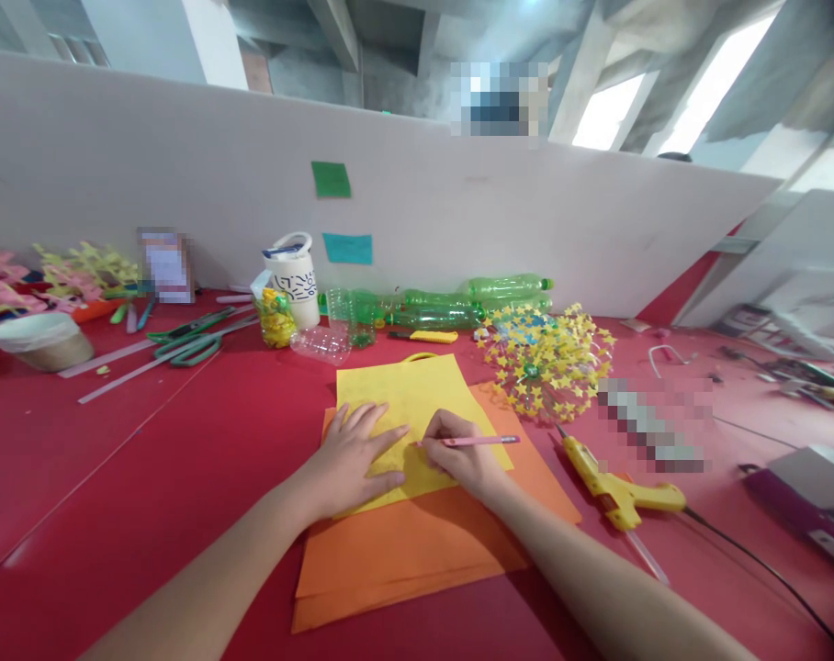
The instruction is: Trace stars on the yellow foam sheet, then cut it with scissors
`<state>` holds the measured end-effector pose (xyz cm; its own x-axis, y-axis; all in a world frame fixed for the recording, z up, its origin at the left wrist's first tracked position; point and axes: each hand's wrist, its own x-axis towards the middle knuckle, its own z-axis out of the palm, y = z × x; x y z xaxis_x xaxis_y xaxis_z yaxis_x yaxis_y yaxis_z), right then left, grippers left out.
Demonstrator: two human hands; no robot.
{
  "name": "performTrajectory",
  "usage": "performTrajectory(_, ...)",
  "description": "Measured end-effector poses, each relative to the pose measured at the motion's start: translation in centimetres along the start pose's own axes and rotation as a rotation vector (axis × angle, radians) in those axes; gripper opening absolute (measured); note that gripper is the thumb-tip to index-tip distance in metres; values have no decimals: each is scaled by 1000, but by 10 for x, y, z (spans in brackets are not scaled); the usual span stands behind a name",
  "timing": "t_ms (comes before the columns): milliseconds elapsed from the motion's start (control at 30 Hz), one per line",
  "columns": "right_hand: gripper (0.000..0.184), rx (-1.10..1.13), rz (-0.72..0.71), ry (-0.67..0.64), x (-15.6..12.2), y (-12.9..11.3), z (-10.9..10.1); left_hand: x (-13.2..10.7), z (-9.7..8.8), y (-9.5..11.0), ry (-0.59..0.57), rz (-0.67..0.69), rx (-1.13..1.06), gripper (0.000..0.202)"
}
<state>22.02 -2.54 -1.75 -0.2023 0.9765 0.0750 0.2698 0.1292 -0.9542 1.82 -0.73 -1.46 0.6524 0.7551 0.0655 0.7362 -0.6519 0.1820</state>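
A yellow sheet (410, 390) lies on top of an orange sheet (417, 551) on the red table (148, 487). My left hand (352, 459) rests flat on the yellow sheet, fingers spread, holding it down. My right hand (458, 450) is closed around a pink pencil (482, 442), whose tip touches the yellow sheet just right of my left fingertips.
A yellow glue gun (614, 482) with a black cord lies to the right. A ball of yellow stars (545, 358), green plastic bottles (458, 303), a white cup (294, 285) and green scissors (193, 340) sit further back. A white partition wall stands behind the table.
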Motion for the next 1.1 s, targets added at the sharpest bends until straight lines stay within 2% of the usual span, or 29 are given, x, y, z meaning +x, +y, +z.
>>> performTrajectory(100, 2, -88, -18, 78, -1, -4, -1, 0, 0, 0, 3, 2, 2, 59)
performTrajectory(233, 3, -123, -18, 119, 2, -5, -2, 0, 2, 0, 17, 12, 0, 60)
performTrajectory(433, 6, 75, 7, -14, 8, 3, -3, 2, 5, -1, 11, 18, -3, 62)
performTrajectory(533, 6, 68, -9, -19, 7, 3, -3, 2, 3, 0, 14, 21, 11, 61)
performTrajectory(667, 7, 82, 51, -36, 5, 2, -2, 1, 2, 0, 3, 23, 4, 61)
performTrajectory(800, 8, 80, 30, -18, 3, 1, -1, 1, 2, 0, 0, 19, -2, 62)
performTrajectory(1100, 6, 80, 74, -75, 2, 4, -1, 1, -2, 2, -10, 8, -24, 63)
